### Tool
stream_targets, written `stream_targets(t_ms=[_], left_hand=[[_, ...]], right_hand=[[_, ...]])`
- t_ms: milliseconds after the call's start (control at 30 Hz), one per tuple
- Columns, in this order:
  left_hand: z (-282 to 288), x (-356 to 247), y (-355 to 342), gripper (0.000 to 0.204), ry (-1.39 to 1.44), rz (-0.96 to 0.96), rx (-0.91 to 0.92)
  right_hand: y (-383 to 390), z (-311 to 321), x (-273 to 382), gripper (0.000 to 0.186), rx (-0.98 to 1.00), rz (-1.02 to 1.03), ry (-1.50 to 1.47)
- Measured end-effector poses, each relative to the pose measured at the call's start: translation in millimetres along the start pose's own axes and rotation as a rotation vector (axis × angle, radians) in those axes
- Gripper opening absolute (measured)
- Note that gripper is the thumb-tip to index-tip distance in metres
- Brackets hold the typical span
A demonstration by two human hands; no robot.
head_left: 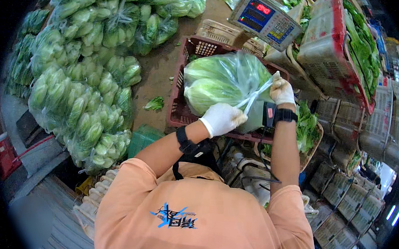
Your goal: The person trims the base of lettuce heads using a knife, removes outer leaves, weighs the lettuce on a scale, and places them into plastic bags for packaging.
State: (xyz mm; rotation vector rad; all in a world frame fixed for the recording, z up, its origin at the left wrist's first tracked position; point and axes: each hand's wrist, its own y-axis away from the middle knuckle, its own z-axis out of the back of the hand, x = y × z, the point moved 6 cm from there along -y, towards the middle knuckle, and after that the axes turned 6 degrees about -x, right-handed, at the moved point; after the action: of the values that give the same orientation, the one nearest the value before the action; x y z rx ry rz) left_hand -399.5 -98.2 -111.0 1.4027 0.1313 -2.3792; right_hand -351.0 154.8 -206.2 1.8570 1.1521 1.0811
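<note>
A clear plastic bag (224, 76) full of pale green leafy vegetable heads rests in a dark red crate (176, 100). My left hand (222, 120), in a white glove, is closed on one end of the bag's gathered neck. My right hand (282, 89), gloved as well, grips the other end higher up and to the right. Between the two hands the plastic stretches into a taut, twisted white strand. Black bands circle both my wrists. The fingertips of my left hand are partly hidden.
Filled bags of the same greens (81, 96) are heaped on the left. A scale display (266, 20) with lit red digits stands beyond the crate. Crates of greens (330, 45) are stacked at the right. A loose leaf (154, 103) lies on the brown surface, and a black cable (262, 168) hangs nearby.
</note>
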Motion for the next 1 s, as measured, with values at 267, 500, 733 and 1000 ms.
stream_targets(t_ms=[267, 500, 733, 1000], left_hand=[[7.0, -23.0, 45.5, 0.017, -0.116, -0.434, -0.055], [9.5, 13.7, 49.6, 0.024, 0.361, -0.388, -0.257], [90.8, -74.7, 74.7, 0.032, 0.300, -0.521, -0.526], [144.8, -39.4, 199.6, 0.076, 0.176, -0.216, -1.124]], right_hand=[[-29.0, -0.1, 27.5, 0.017, 0.058, 0.223, 0.618], [136.4, -36.8, 47.3, 0.008, 0.168, 1.007, 1.408], [290.9, -104.0, 8.8, 0.026, 0.491, 0.474, 0.529], [493.7, -160.5, -41.1, 0.030, 0.563, 1.477, 0.564]])
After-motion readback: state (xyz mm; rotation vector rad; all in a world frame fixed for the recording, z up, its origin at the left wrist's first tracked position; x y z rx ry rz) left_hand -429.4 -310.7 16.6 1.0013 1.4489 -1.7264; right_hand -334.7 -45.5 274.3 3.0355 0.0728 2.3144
